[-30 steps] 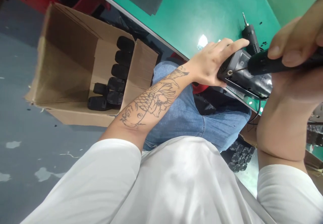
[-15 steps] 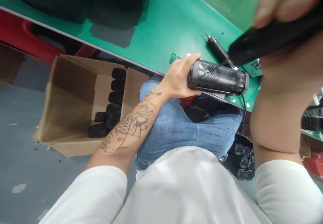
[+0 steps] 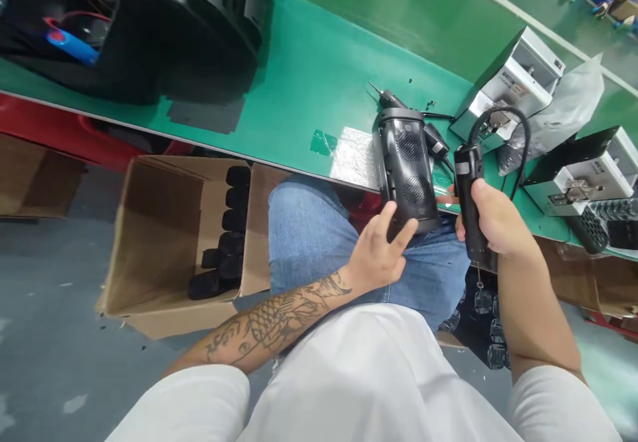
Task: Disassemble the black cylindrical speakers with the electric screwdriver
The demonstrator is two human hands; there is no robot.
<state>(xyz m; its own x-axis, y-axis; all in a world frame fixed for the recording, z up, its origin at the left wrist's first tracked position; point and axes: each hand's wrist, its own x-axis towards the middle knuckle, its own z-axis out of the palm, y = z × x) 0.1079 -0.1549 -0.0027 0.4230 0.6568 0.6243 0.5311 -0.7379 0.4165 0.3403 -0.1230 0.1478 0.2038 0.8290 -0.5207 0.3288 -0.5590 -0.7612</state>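
A black portable speaker (image 3: 409,163) with two round perforated patches lies at the table's front edge, its near end jutting out over my lap. My left hand (image 3: 381,249) is at that near end, fingers spread, two fingertips against or very close to the casing. In my right hand (image 3: 498,219) is a black corded electric screwdriver (image 3: 471,206), its bit pointing down towards me. One right finger reaches out to the speaker's right side; I cannot tell whether it touches. A second electric screwdriver (image 3: 391,100) lies on the table, partly hidden behind the speaker.
Two screw feeders (image 3: 513,86) (image 3: 588,169) stand on the green table (image 3: 309,63) at right, beside a clear plastic bag (image 3: 563,110). A large black housing (image 3: 199,23) is at upper left. Below, a cardboard box (image 3: 159,242) holds several black pieces.
The speaker has turned from sideways to lengthwise, its perforated face now showing. The screwdriver has come down and away from it, bit now towards me. My left hand's fingers have spread off its end.
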